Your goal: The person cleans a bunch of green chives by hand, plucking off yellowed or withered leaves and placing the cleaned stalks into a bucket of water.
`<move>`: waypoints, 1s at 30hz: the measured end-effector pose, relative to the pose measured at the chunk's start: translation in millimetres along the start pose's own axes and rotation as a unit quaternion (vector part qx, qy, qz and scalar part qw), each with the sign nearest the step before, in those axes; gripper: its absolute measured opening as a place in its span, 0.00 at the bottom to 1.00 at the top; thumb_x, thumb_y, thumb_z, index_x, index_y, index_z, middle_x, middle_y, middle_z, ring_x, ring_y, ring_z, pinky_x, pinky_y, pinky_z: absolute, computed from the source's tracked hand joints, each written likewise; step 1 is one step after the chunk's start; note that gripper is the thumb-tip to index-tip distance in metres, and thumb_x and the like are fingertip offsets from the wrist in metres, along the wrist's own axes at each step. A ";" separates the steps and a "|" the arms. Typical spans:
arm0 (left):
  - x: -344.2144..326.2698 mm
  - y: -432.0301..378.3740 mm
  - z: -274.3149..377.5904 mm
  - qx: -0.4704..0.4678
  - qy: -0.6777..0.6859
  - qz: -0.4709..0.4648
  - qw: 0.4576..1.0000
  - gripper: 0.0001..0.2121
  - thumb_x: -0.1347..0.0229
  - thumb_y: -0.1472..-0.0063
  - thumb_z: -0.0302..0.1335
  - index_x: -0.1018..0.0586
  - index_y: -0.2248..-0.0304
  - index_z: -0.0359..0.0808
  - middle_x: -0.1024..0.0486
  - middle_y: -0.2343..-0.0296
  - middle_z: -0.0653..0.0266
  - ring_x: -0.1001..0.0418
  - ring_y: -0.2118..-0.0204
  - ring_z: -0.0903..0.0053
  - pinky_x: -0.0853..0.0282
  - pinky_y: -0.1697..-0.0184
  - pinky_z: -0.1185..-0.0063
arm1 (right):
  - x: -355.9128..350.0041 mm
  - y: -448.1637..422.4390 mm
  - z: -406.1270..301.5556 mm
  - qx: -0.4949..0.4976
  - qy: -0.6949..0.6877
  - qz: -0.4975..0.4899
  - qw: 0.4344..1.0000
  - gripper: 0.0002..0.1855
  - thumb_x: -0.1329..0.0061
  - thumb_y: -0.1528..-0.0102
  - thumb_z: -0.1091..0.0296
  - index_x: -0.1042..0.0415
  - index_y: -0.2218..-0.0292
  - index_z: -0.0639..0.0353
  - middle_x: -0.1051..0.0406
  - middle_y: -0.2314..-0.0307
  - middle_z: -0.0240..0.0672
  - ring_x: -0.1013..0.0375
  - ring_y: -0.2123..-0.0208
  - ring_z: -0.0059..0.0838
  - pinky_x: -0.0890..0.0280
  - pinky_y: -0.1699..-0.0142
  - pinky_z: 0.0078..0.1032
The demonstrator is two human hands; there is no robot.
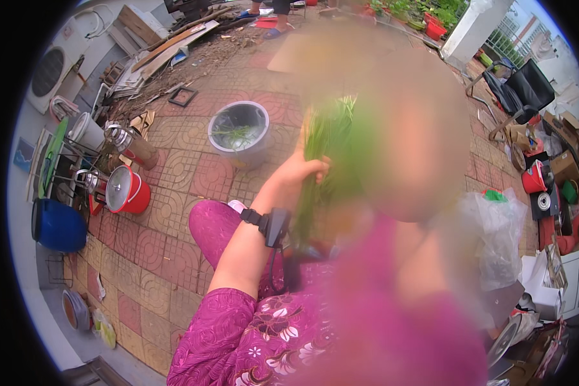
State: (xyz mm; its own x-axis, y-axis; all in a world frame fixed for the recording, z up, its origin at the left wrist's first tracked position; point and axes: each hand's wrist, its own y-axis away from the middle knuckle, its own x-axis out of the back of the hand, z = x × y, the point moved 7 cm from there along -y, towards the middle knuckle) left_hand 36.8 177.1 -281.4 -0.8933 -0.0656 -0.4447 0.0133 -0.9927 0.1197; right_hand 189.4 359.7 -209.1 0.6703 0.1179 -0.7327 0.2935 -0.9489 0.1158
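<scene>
My left hand (305, 169) is closed around a bunch of long, thin green leafy stalks (318, 140), its thumb across the front. The stalks hang below the hand and spread above it. A large blur covers the right half of the middle, and my right hand cannot be made out there. Left of the bunch, a grey plastic bucket (243, 153) stands on the tiles with some loose green stalks (237, 135) inside. A black device is strapped to my left wrist.
A lidded red bucket (137, 193), metal flasks (142, 149) and a blue barrel (60, 225) stand at left. A clear plastic bag (499, 241) and a black chair (521, 91) are at right. Another person's feet (274, 33) show at the top.
</scene>
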 end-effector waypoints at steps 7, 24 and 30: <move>32.8 -3.0 -9.5 -0.016 0.026 0.026 0.999 0.09 0.52 0.52 0.23 0.31 0.69 0.32 0.36 0.81 0.69 0.40 0.81 0.85 0.45 0.78 0.86 | -25.6 23.1 -7.1 0.047 0.054 0.024 0.997 0.12 0.62 0.44 0.60 0.39 0.73 0.58 0.44 0.83 0.26 0.48 0.85 0.16 0.56 0.83 0.14; -17.1 40.7 47.5 -0.041 0.071 0.019 0.996 0.12 0.49 0.50 0.29 0.31 0.66 0.35 0.38 0.80 0.76 0.43 0.81 0.89 0.49 0.79 0.88 | -103.5 71.3 77.7 0.129 0.478 -0.182 0.849 0.12 0.56 0.49 0.64 0.32 0.66 0.63 0.32 0.78 0.31 0.33 0.75 0.27 0.37 0.70 0.24; 19.7 47.4 45.3 -0.054 0.056 0.138 0.987 0.13 0.46 0.49 0.31 0.29 0.64 0.35 0.34 0.77 0.73 0.37 0.77 0.86 0.41 0.77 0.86 | -75.5 45.8 23.0 0.195 0.461 -0.125 0.857 0.11 0.54 0.51 0.65 0.31 0.67 0.62 0.33 0.79 0.29 0.33 0.77 0.27 0.38 0.71 0.24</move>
State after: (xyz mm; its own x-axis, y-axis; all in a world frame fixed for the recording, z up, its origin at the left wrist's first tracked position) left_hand -0.5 133.4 -244.3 -0.7942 -0.3398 -0.5037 0.3027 -0.9401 0.1570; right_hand 136.6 300.6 -163.9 0.9258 0.3429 0.1594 0.3774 -0.8646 -0.3318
